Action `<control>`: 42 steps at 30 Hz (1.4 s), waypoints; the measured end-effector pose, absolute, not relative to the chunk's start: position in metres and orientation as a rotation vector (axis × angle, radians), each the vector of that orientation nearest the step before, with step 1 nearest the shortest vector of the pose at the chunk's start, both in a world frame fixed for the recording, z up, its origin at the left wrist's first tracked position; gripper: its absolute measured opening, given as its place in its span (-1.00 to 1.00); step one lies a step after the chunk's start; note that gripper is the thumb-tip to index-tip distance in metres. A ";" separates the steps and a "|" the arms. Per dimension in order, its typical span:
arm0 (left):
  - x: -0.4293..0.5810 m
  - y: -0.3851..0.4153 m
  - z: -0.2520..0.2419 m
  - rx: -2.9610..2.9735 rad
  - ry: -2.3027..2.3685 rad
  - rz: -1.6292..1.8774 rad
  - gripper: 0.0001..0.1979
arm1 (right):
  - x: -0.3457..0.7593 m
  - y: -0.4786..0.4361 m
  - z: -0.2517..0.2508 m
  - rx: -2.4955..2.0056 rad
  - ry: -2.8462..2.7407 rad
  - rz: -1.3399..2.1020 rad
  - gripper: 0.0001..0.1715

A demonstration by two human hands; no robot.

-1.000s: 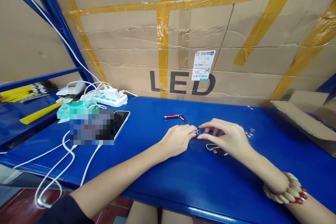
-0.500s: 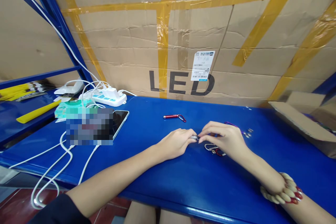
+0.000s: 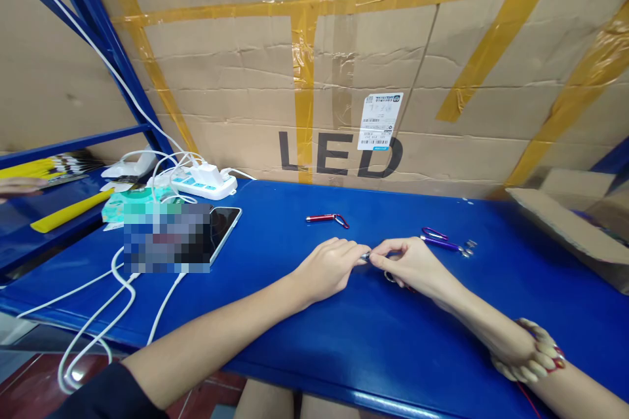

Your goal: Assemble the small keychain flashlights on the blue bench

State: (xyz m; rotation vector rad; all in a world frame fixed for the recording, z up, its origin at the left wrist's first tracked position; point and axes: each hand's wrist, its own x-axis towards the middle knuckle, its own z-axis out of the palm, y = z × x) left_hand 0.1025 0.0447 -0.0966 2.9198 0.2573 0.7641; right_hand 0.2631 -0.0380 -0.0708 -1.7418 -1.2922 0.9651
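Observation:
My left hand (image 3: 334,268) is closed around a small silvery piece (image 3: 363,258), whose end sticks out past the fingertips. Thumb and fingers of my right hand (image 3: 410,265) pinch at that same end. Part of a metal ring (image 3: 389,277) shows beneath my right hand, the rest hidden. Behind my hands lies a red tube with a carabiner (image 3: 322,217). To the right of my right hand are a purple tube with a carabiner (image 3: 442,244) and several tiny silver discs (image 3: 466,251).
At the left are a white power strip (image 3: 211,184) with cables, a phone (image 3: 227,229) and a yellow stick (image 3: 73,209). Another person's hand (image 3: 19,188) shows at the left edge. A cardboard box (image 3: 570,229) stands right; a large LED carton (image 3: 236,91) rises behind the blue table (image 3: 314,347).
My right hand has turned and lowered slightly, its fingers closing on the piece's end. The purple tube is now more exposed, the ring more covered. Another person's hand has appeared at the left edge.

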 end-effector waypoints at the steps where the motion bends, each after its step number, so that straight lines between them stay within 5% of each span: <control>1: 0.102 0.045 -0.097 2.932 0.252 0.769 -0.76 | 0.262 -0.038 -0.069 -1.727 -1.261 1.025 -0.59; 6: 0.104 0.045 -0.097 2.960 0.234 0.776 -0.63 | 0.258 -0.043 -0.062 -1.697 -1.229 1.094 -0.60; 13: 0.106 0.043 -0.089 2.929 0.339 0.700 -0.76 | 0.261 -0.041 -0.065 -1.712 -1.285 1.024 -0.52; 22: 0.110 0.047 -0.089 2.901 0.427 0.583 -0.82 | 0.275 -0.037 -0.078 -1.728 -1.644 0.190 -0.56; 32: 0.107 0.049 -0.088 2.856 0.412 0.549 -0.84 | 0.281 -0.041 -0.079 -1.312 -1.985 -0.455 -0.85; 42: 0.106 0.050 -0.092 2.837 0.246 0.525 -0.83 | 0.282 -0.043 -0.076 -1.335 -2.065 -0.413 -0.71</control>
